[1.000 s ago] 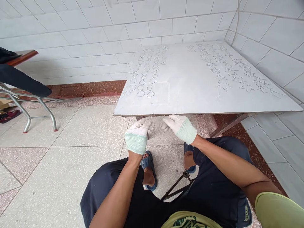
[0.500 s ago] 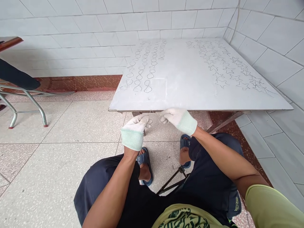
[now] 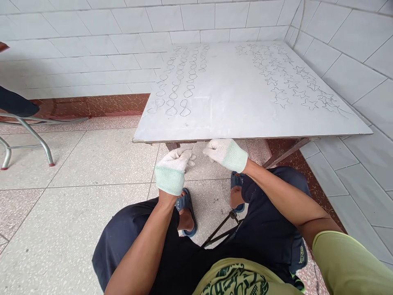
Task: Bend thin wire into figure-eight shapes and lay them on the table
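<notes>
A thin bent wire (image 3: 194, 146) shows faintly between my two gloved hands, just below the table's front edge. Its lower end sits in the pinched fingers of my left hand (image 3: 176, 162). My right hand (image 3: 222, 152), a short way to the right, has its fingertips closed on the other end, mostly hidden by the glove. Both hands wear white knit gloves with pale green cuffs. On the white tabletop (image 3: 233, 106) lie figure-eight wire shapes (image 3: 185, 107) in columns at the left and star-shaped wires (image 3: 281, 98) at the right.
Tiled walls stand behind the table and along its right side. Below my hands are my sandalled feet (image 3: 186, 205) and a black tripod leg (image 3: 219, 231). At far left is a metal-framed stool (image 3: 37, 137) with part of a person's dark-clothed leg (image 3: 18, 102).
The view has shifted slightly, so the table sits a little further left and higher. My hands stay close together, and less of the wire shows between them than before.
</notes>
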The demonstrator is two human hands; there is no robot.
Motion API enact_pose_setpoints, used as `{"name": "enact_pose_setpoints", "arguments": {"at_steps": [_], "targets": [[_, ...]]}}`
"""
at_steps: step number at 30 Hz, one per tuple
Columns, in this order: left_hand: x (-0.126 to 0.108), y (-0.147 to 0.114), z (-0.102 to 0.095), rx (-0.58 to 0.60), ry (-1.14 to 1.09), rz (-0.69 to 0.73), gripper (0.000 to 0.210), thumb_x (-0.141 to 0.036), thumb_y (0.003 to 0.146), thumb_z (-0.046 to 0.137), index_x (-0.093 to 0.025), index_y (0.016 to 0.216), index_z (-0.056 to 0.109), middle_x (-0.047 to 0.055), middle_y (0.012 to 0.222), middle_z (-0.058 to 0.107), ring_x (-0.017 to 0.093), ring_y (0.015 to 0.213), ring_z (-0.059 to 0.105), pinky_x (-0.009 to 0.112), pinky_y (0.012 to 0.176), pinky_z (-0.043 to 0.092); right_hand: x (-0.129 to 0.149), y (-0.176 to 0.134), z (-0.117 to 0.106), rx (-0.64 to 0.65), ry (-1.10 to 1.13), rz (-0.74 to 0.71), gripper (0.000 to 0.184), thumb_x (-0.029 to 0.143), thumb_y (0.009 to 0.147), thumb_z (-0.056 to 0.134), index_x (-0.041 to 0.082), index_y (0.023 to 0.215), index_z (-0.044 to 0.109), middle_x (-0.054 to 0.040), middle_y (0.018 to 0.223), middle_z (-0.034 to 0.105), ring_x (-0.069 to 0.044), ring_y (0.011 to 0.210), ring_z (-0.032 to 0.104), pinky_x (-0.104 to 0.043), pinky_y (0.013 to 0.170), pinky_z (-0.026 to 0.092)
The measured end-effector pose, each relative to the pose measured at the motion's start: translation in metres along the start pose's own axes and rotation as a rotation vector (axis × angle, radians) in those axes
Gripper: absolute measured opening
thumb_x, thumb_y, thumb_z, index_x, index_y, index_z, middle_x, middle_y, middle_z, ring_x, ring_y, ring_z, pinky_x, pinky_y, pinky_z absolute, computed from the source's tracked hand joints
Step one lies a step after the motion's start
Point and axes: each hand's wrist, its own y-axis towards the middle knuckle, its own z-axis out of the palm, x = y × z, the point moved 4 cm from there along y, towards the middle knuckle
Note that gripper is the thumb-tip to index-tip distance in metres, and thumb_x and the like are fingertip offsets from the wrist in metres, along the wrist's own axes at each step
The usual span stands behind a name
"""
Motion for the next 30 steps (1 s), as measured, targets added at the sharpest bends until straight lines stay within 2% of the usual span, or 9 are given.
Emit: {"name": "enact_pose_setpoints", "arguments": {"at_steps": [6,10,14,17,19,22,24,27,30], "targets": [[0.001,-0.003,0.0,-0.052,0.011,0.027,0.038,-0.043,0.088,0.073,-0.013,0.111,0.08,0.008,0.087,0.08,0.017,0.069,0.072,0.025,0.053,0.043,-0.004,-0.001,0.01,0.104,0.162,0.054,0.03,0.027,0.097,0.063,0.02,0.068,0.064,0.0042,0.06,0.067,-0.012,0.06,0.062,-0.024,0.067,0.044],[-0.007,-0.003,0.0,-0.037,0.144,0.047,0.043,-0.044,0.093,0.067,-0.015,0.123,0.077,0.01,0.1,0.082,0.021,0.081,0.076,0.03,0.066,0.055,-0.004,0.001,0.008,0.101,0.246,0.098,0.029,0.026,0.096,0.062,0.02,0.067,0.063,0.0043,0.057,0.065,-0.012,0.058,0.063,-0.024,0.066,0.047],[-0.029,-0.006,-0.008,-0.044,0.441,0.307,0.041,-0.035,0.095,0.063,-0.021,0.132,0.074,0.009,0.126,0.079,0.026,0.114,0.073,0.041,0.104,0.057,-0.004,0.003,0.0,0.044,0.257,0.099,0.034,0.025,0.096,0.06,0.021,0.062,0.06,0.0035,0.054,0.063,-0.012,0.057,0.061,-0.025,0.067,0.047],[-0.042,-0.012,-0.009,-0.028,0.674,0.492,0.035,-0.027,0.091,0.067,-0.023,0.124,0.078,0.009,0.13,0.076,0.03,0.126,0.067,0.045,0.113,0.051,-0.005,0.002,-0.006,-0.007,0.363,0.141,0.031,0.026,0.094,0.061,0.021,0.063,0.061,0.0037,0.053,0.062,-0.012,0.056,0.059,-0.025,0.062,0.045],[-0.045,-0.015,-0.006,0.018,0.714,0.538,0.032,-0.025,0.088,0.071,-0.023,0.119,0.079,0.01,0.133,0.075,0.033,0.129,0.065,0.047,0.116,0.049,-0.006,0.001,-0.008,-0.032,0.453,0.158,0.029,0.027,0.093,0.062,0.021,0.065,0.062,0.0039,0.053,0.061,-0.012,0.054,0.058,-0.025,0.06,0.045],[-0.042,-0.014,-0.007,-0.05,0.585,0.432,0.031,-0.028,0.088,0.072,-0.022,0.118,0.077,0.011,0.131,0.075,0.032,0.123,0.069,0.046,0.111,0.053,-0.008,0.001,-0.009,-0.056,0.502,0.154,0.028,0.027,0.091,0.062,0.021,0.064,0.063,0.0034,0.053,0.062,-0.012,0.054,0.058,-0.026,0.061,0.047],[-0.034,-0.01,-0.01,-0.11,0.425,0.248,0.035,-0.035,0.091,0.07,-0.019,0.122,0.073,0.012,0.12,0.077,0.029,0.109,0.074,0.042,0.094,0.06,-0.009,0.002,-0.007,-0.079,0.529,0.138,0.027,0.029,0.09,0.063,0.021,0.064,0.064,0.0025,0.054,0.063,-0.012,0.055,0.06,-0.026,0.063,0.049],[-0.02,-0.003,-0.007,0.059,0.237,-0.008,0.044,-0.047,0.088,0.071,-0.014,0.116,0.072,0.009,0.094,0.079,0.022,0.075,0.074,0.033,0.069,0.056,-0.013,0.003,0.001,-0.136,0.647,0.131,0.027,0.037,0.087,0.067,0.021,0.065,0.063,0.0017,0.055,0.065,-0.013,0.055,0.06,-0.027,0.063,0.05],[-0.009,0.003,-0.003,0.241,0.114,-0.107,0.048,-0.051,0.078,0.077,-0.013,0.107,0.074,0.004,0.078,0.074,0.017,0.058,0.066,0.031,0.063,0.051,-0.016,0.003,0.012,-0.19,0.775,0.133,0.026,0.042,0.084,0.07,0.021,0.07,0.066,0.0016,0.058,0.066,-0.013,0.055,0.06,-0.028,0.062,0.051]]}}
